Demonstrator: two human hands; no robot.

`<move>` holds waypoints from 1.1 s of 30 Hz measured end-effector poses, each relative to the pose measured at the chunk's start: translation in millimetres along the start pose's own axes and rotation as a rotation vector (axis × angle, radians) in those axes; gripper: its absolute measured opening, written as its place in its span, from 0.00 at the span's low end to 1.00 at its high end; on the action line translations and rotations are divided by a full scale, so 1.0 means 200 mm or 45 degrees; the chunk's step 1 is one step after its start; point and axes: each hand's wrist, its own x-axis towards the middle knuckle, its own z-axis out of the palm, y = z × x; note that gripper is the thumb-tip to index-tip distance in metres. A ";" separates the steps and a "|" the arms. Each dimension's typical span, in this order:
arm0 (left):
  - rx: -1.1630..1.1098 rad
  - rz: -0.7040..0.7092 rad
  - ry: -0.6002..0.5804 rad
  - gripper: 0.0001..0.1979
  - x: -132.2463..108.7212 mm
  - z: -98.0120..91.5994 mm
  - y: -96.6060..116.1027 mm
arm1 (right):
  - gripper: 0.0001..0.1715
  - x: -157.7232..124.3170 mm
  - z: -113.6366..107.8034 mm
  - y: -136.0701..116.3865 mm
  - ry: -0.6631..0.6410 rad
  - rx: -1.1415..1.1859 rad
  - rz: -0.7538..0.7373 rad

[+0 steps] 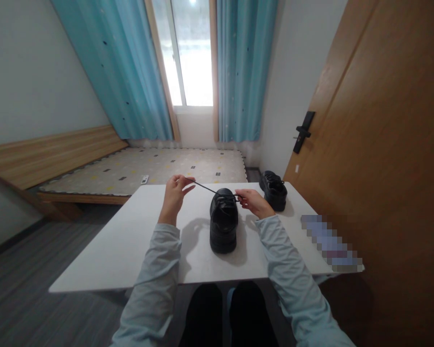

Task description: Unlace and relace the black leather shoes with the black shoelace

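Note:
A black shoe (223, 233) stands upright on the white table, its heel toward me and its toe pointing away. My left hand (174, 193), raised to the left of the shoe, pinches one end of a black shoelace (204, 186). That lace runs taut down to the front of the shoe. Close by the shoe's right side, my right hand (253, 201) has its fingers closed on a lace at the lacing. A second black shoe (275, 192) rests farther back on the right, untouched.
The white table (130, 246) spans the space before me. A blurred-out flat item (331, 243) lies at its right edge. Beyond are a bed (166, 164) with a small white object (144, 179), blue curtains (244, 72), and a wooden door (390, 144) on the right.

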 end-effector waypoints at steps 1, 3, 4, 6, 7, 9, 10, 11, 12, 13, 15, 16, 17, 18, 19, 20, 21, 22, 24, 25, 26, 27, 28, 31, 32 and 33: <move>-0.011 -0.001 -0.003 0.18 0.00 0.00 -0.01 | 0.17 0.00 0.00 0.01 0.023 -0.067 -0.030; -0.020 0.004 0.015 0.19 0.00 0.00 -0.02 | 0.17 0.01 0.01 0.01 0.059 -0.180 -0.088; -0.014 0.010 0.035 0.19 0.00 0.00 -0.02 | 0.17 0.01 0.01 0.02 0.067 -0.214 -0.107; 0.005 0.025 0.084 0.18 0.00 0.00 -0.03 | 0.17 0.01 0.01 0.02 0.069 -0.246 -0.114; 0.007 0.030 0.100 0.18 0.01 0.00 -0.02 | 0.17 0.01 0.01 0.02 0.071 -0.252 -0.106; -0.014 0.038 0.101 0.17 0.01 0.01 -0.01 | 0.16 0.01 0.00 0.02 0.082 -0.259 -0.077; -0.030 0.042 0.086 0.17 0.01 0.01 -0.01 | 0.15 0.01 0.00 0.02 0.085 -0.267 -0.060; -0.042 0.047 0.059 0.17 0.01 0.02 0.00 | 0.13 0.01 0.00 0.02 0.089 -0.281 -0.046; -0.043 0.053 0.020 0.17 0.00 0.04 0.01 | 0.12 0.01 0.00 0.02 0.095 -0.306 -0.041; -0.034 0.060 -0.032 0.17 0.00 0.05 0.02 | 0.11 0.02 0.00 0.02 0.105 -0.343 -0.047; 0.009 0.065 -0.170 0.17 -0.02 0.10 0.04 | 0.09 0.02 0.01 0.02 0.153 -0.431 -0.113; 0.037 0.066 -0.249 0.16 -0.04 0.13 0.04 | 0.07 0.02 0.01 0.02 0.185 -0.467 -0.191; 0.068 0.071 -0.327 0.16 -0.05 0.17 0.04 | 0.05 0.01 0.02 0.01 0.215 -0.491 -0.299; 0.101 0.083 -0.397 0.15 -0.06 0.20 0.05 | 0.06 0.01 0.03 0.00 0.226 -0.500 -0.424; 0.142 0.105 -0.456 0.14 -0.07 0.24 0.05 | 0.10 0.00 0.05 -0.01 0.213 -0.496 -0.548; 0.196 0.139 -0.497 0.13 -0.07 0.27 0.04 | 0.15 -0.01 0.06 -0.02 0.175 -0.485 -0.658; 0.272 0.183 -0.532 0.11 -0.08 0.30 0.04 | 0.19 -0.02 0.08 -0.03 0.113 -0.471 -0.736; 0.373 0.234 -0.564 0.09 -0.08 0.33 0.04 | 0.22 -0.04 0.09 -0.03 0.049 -0.451 -0.781; 0.604 0.346 -0.629 0.05 -0.09 0.37 0.03 | 0.23 -0.06 0.13 -0.04 -0.018 -0.408 -0.812; 0.715 0.400 -0.657 0.04 -0.10 0.38 0.02 | 0.22 -0.06 0.14 -0.04 0.000 -0.393 -0.821; 0.809 0.447 -0.674 0.04 -0.10 0.39 0.02 | 0.20 -0.06 0.15 -0.04 0.042 -0.388 -0.829; 0.881 0.481 -0.677 0.05 -0.10 0.40 0.01 | 0.18 -0.06 0.16 -0.04 0.097 -0.391 -0.836; 0.927 0.498 -0.667 0.05 -0.11 0.40 0.00 | 0.16 -0.06 0.16 -0.04 0.151 -0.406 -0.841; 0.938 0.462 -0.607 0.06 -0.12 0.38 -0.03 | 0.09 -0.05 0.16 -0.03 0.243 -0.517 -0.837; 0.917 0.442 -0.591 0.06 -0.12 0.38 -0.04 | 0.07 -0.05 0.15 -0.03 0.254 -0.569 -0.840; 0.897 0.430 -0.577 0.05 -0.12 0.37 -0.05 | 0.06 -0.04 0.15 -0.03 0.263 -0.631 -0.848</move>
